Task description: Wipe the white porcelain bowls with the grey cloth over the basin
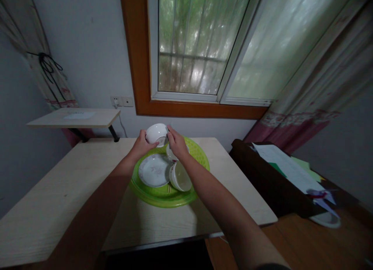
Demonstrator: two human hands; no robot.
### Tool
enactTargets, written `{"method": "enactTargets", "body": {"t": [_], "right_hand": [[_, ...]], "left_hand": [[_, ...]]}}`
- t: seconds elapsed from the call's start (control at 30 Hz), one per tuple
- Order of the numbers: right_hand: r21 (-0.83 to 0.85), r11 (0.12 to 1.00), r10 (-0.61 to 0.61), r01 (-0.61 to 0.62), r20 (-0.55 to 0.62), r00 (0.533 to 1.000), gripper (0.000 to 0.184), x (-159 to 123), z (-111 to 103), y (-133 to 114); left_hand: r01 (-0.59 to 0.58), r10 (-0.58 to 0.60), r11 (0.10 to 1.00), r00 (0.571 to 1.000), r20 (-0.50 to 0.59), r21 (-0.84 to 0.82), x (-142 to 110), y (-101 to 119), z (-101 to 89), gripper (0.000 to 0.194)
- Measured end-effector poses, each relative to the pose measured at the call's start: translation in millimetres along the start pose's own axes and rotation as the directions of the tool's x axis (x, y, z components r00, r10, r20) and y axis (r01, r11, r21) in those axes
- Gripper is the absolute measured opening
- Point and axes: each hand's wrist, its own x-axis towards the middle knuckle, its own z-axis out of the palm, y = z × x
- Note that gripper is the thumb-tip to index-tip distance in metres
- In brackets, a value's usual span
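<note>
A white bowl (pixel 156 132) is held tilted over the far side of a round green tray (pixel 163 202). My left hand (pixel 142 145) grips its left rim, thumb at the base. On the bowl's right edge my right hand (pixel 177 143) is closed, its fingertips partly hidden. Below, a white plate (pixel 154 170) with a faint pattern lies in the tray. Another bowl (pixel 181 176) rests on its side right of the plate. A third white bowl (pixel 170 152) sits behind it, partly covered by my right hand. Short ends of chopsticks (pixel 169 188) show between plate and bowl.
The tray stands on a pale wooden table (pixel 78 192). At the back left is a raised shelf (pixel 75 118) with a paper on it. A wall with a window (pixel 192 60) is behind. Right of the table, a dark brown box-like piece (pixel 268 176) holds papers.
</note>
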Motion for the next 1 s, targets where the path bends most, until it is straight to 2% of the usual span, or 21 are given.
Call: {"method": "enactTargets", "body": {"t": [0.1, 0.2, 0.27, 0.33, 0.4, 0.5, 0.6, 0.7, 0.87, 1.0], "right_hand": [[-0.056, 0.98, -0.183, 0.19, 0.106, 0.977, 0.049, -2.7, 1.6, -13.5], [-0.069, 0.94, -0.313, 0.334, 0.212, 0.926, 0.047, -5.1, 4.4, -24.9], [-0.067, 0.917, -0.366, 0.394, 0.259, 0.894, 0.046, -5.7, 6.2, -29.6], [-0.07, 0.91, -0.375, 0.408, 0.276, 0.885, 0.047, -5.2, 7.4, -31.3], [-0.074, 0.922, -0.35, 0.379, 0.257, 0.901, 0.048, -3.9, 8.1, -29.1], [-0.048, 0.961, -0.259, 0.273, 0.196, 0.946, 0.051, -2.0, 8.7, -18.3], [0.007, 0.996, -0.089, 0.089, 0.148, 0.985, 0.057, -2.0, 9.1, -2.6], [0.077, 0.994, 0.066, -0.078, 0.15, 0.987, 0.062, -3.5, 9.8, 8.5], [0.231, 0.963, 0.105, -0.138, 0.149, 0.983, 0.077, -4.9, 15.9, 11.0], [0.243, 0.957, 0.138, -0.156, 0.089, 0.986, 0.083, -3.8, 20.0, 14.8]], "left_hand": [[0.036, -0.036, 0.999, 0.999, -0.004, -0.023, 1.2, -2.5, -0.1, 0.062], [0.066, -0.066, 0.997, 0.998, 0.007, -0.043, 4.3, -7.1, -0.1, 0.061], [0.076, -0.076, 0.996, 0.997, 0.007, -0.052, 6.9, -10.2, 0.0, 0.059], [0.086, -0.086, 0.994, 0.996, -0.009, -0.062, 9.1, -12.5, 0.0, 0.058], [0.094, -0.097, 0.993, 0.995, -0.034, -0.074, 10.5, -13.8, -0.3, 0.059], [0.112, -0.122, 0.988, 0.989, -0.083, -0.108, 11.0, -14.1, -1.5, 0.061], [0.11, -0.13, 0.98, 0.985, -0.112, -0.168, 10.8, -13.9, -2.6, 0.062], [0.116, -0.142, 0.964, 0.985, -0.095, -0.241, 10.9, -14.6, -2.5, 0.065], [0.146, -0.153, 0.933, 0.988, 0.003, -0.33, 12.2, -18.8, 0.8, 0.066], [0.136, -0.128, 0.923, 0.991, 0.046, -0.36, 12.9, -24.0, 4.4, 0.067]]}}
